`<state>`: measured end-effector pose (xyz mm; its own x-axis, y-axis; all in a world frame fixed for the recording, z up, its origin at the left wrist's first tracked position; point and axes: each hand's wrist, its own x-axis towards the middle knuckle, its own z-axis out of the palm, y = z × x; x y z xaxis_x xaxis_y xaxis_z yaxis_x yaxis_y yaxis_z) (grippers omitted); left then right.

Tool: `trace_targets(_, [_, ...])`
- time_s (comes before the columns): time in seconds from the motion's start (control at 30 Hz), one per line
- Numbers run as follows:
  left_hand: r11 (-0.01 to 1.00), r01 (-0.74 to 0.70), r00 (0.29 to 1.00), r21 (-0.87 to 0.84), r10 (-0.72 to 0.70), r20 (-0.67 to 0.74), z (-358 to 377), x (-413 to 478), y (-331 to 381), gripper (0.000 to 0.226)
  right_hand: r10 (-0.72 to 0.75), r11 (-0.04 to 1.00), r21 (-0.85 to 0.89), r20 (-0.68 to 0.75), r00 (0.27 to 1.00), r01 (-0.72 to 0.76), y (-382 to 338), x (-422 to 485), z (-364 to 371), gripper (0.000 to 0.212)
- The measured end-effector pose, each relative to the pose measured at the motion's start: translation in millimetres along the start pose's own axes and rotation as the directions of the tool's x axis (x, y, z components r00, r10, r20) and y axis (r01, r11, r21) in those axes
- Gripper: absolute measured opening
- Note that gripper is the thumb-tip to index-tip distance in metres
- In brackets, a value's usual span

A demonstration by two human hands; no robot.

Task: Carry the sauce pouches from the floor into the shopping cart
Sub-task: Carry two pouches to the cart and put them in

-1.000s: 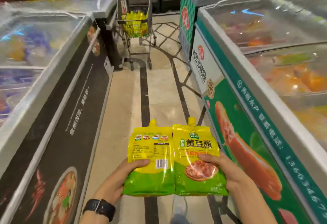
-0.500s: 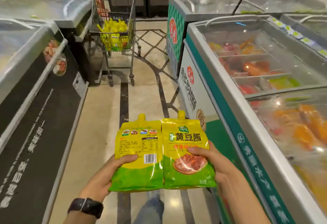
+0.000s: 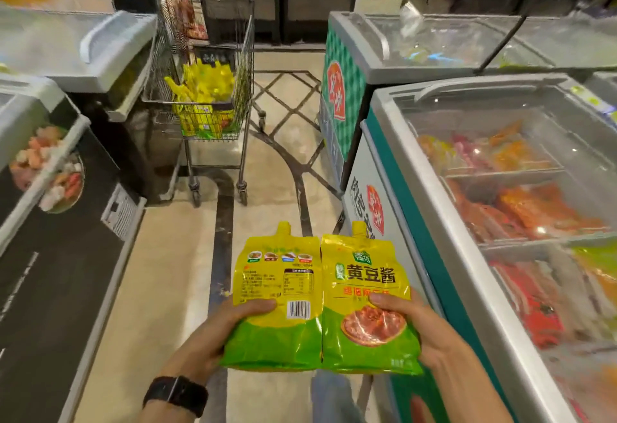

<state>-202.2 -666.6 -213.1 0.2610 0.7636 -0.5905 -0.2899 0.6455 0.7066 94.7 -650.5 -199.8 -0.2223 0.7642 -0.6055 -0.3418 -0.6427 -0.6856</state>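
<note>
Two yellow-and-green sauce pouches are held side by side in front of me. My left hand [image 3: 213, 339] grips the left pouch [image 3: 277, 292], which shows its back with a barcode. My right hand [image 3: 424, 329] grips the right pouch [image 3: 364, 295], front label up. A wire shopping cart [image 3: 247, 55] stands ahead up the aisle with several yellow pouches [image 3: 203, 89] piled inside it.
A dark chest freezer [image 3: 50, 272] lines the aisle on the left. A glass-topped freezer with a green side [image 3: 444, 272] runs along the right, and another green-checked freezer [image 3: 344, 89] stands beyond it. Beige floor with dark lines [image 3: 273, 169] leads to the cart.
The cart looks larger and nearer as I walk up the aisle. Both hands keep holding the pouches the same way.
</note>
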Motion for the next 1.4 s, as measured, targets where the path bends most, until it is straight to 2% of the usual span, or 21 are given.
trace_targets(0.07, [0.999,0.006,1.0,-0.036,-0.007,-0.025,2.4,46.2,32.4,0.094,0.013,1.0,-0.012,-0.009,1.0,-0.013,-32.5,54.9,-3.7,0.087])
trace_targets(0.2, [0.995,-0.027,0.997,-0.096,0.019,-0.079,-3.0,126.4,100.1,0.089,0.041,0.994,-0.1,-0.023,0.999,-0.044,-102.6,159.2,2.0,0.107])
trace_targets(0.3, [0.991,-0.036,0.989,-0.13,0.017,-0.146,-10.1,175.4,151.0,0.1,0.098,0.993,-0.076,0.068,0.993,-0.093,-163.1,226.4,21.3,0.101])
trace_targets(0.4, [0.984,-0.082,0.983,-0.159,0.054,-0.174,-19.6,222.3,198.8,0.105,0.073,0.994,-0.096,0.148,0.986,-0.059,-221.8,287.1,44.9,0.086])
trace_targets(0.43, [0.982,-0.087,0.98,-0.17,0.054,-0.189,-24.3,238.5,216.6,0.105,0.079,0.992,-0.107,0.158,0.984,-0.062,-239.2,308.7,55.0,0.091])
trace_targets(0.5, [0.975,-0.1,0.974,-0.197,0.055,-0.219,-35.3,272.6,249.8,0.103,0.089,0.987,-0.144,0.153,0.984,-0.067,-269.1,352.6,72.2,0.11])
trace_targets(0.57, [0.972,-0.094,0.973,-0.214,0.044,-0.229,-50.0,311.5,281.5,0.105,0.073,0.986,-0.157,0.138,0.988,-0.051,-293.7,400.9,81.7,0.114])
trace_targets(0.83, [0.974,-0.006,0.988,-0.227,-0.03,-0.153,-100.4,469.9,415.2,0.114,0.088,0.992,-0.092,0.072,0.993,-0.082,-399.2,546.6,119.9,0.111])
trace_targets(0.93, [0.986,-0.044,0.992,-0.16,0.024,-0.128,-106.1,518.0,470.3,0.115,0.076,0.989,-0.127,0.043,0.996,-0.07,-441.4,595.1,130.8,0.112])
trace_targets(1.03, [0.986,-0.081,0.99,-0.147,0.062,-0.128,-113.5,565.5,518.3,0.111,0.098,0.989,-0.109,0.009,0.995,-0.096,-480.9,653.1,136.2,0.099])
trace_targets(1.13, [0.98,-0.093,0.981,-0.177,0.061,-0.182,-126.2,615.5,559.0,0.108,0.136,0.975,-0.174,-0.013,0.991,-0.137,-514.5,724.5,141.7,0.112])
trace_targets(1.2, [0.971,-0.111,0.968,-0.212,0.058,-0.242,-133.7,647.7,587.1,0.111,0.157,0.967,-0.208,0.045,0.987,-0.144,-544.4,769.2,156.7,0.11])
trace_targets(1.27, [0.967,-0.143,0.948,-0.213,0.071,-0.311,-142.1,682.0,614.2,0.115,0.156,0.963,-0.242,0.148,0.977,-0.118,-579.4,816.7,175.0,0.09])
trace_targets(1.33, [0.958,-0.182,0.925,-0.221,0.091,-0.368,-144.0,706.1,641.0,0.098,0.134,0.946,-0.319,0.204,0.97,-0.064,-613.0,859.3,196.6,0.082])
trace_targets(1.4, [0.93,-0.228,0.89,-0.29,0.078,-0.45,-150.0,724.0,663.1,0.079,0.17,0.907,-0.418,0.258,0.951,-0.049,-642.2,908.1,224.0,0.097])
